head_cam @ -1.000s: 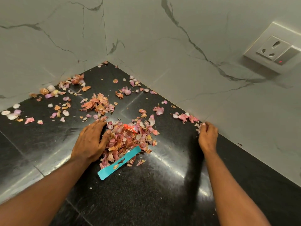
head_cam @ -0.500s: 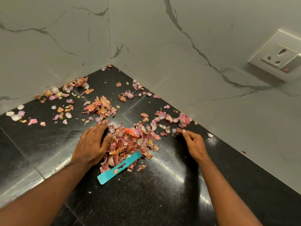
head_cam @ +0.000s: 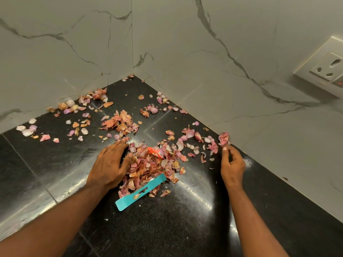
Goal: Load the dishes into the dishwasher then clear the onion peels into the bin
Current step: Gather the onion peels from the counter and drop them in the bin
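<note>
Pink and orange onion peels lie scattered over a black granite counter (head_cam: 167, 229) in a wall corner. The biggest pile of peels (head_cam: 148, 166) sits in the middle, with an orange wrapper scrap (head_cam: 155, 152) on top and a teal card strip (head_cam: 140, 191) at its near edge. My left hand (head_cam: 109, 166) lies flat against the pile's left side, fingers straight. My right hand (head_cam: 232, 164) hovers to the right, fingers loosely curled, holding nothing, just below a crumpled pink peel (head_cam: 223, 138) by the wall. More peels (head_cam: 118, 123) lie behind, toward the corner.
Marble-look walls (head_cam: 204, 71) close the counter at the back left and right. A wall socket (head_cam: 326, 69) with a red light sits at the far right. Loose peels (head_cam: 27, 129) reach the far left along the wall.
My right hand swept peels from the right wall toward the middle, then drew back to the right. The left hand stayed against the pile.
</note>
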Demonstrator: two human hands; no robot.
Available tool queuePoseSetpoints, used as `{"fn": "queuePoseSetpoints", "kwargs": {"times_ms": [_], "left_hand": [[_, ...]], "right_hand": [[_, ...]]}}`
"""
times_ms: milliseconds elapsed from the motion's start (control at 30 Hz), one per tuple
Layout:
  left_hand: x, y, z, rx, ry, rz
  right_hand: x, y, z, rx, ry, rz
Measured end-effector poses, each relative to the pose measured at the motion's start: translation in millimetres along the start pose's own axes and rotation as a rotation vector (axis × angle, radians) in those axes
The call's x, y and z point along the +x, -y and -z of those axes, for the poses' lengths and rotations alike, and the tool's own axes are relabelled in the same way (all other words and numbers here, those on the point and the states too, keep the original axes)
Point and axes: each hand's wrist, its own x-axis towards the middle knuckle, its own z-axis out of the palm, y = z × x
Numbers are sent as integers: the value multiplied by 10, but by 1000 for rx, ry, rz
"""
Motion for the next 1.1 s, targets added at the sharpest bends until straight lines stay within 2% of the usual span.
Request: {"fn": "queuePoseSetpoints", "kwargs": {"times_ms": [33,100,167,233,267,333,400,433,467,533,600,800,867,967,1033,1100], "left_hand": [[-1,6,-4,0,0,0],[-7,18,-6,5,1,-2],[-9,23,-10,8,5,-4],[-4,28,-16,1,2,-3],[-1,30,-18,0,0,-1],[-2,34,-24,-1,0,1],[-2,33,-30,-3,-1,-1],[1,33,-33,-5,-4,-4],[5,36,-29,-6,-6,-5],[6,41,-31,-4,-9,-6],[3,37,-26,-4,-14,-13],[31,-32,34,-29,-44,-33],[45,-20,44,-22,-53,-43],[39,7,38,-6,-40,-45],[27,22,29,-6,-37,-40],[-2,42,23,-3,-28,-36]], "right_hand": [[77,-13,-17,-52,-28,-82],[192,-65,-70,-231,91,-225],[164,-53,-157,-289,324,-125],[65,95,-192,-112,520,-5],[28,170,-192,22,531,-12],[39,308,-180,194,368,-49],[188,333,-164,138,100,-43],[300,332,-158,75,50,-56],[393,317,-178,23,82,-90],[466,268,-263,-136,330,-150],[357,234,-384,-270,524,-39],[-176,593,-704,129,755,142],[-262,742,-752,196,721,171],[-174,830,-726,219,447,150],[-2,737,-643,98,269,91],[99,548,-586,-152,283,-11]]}}
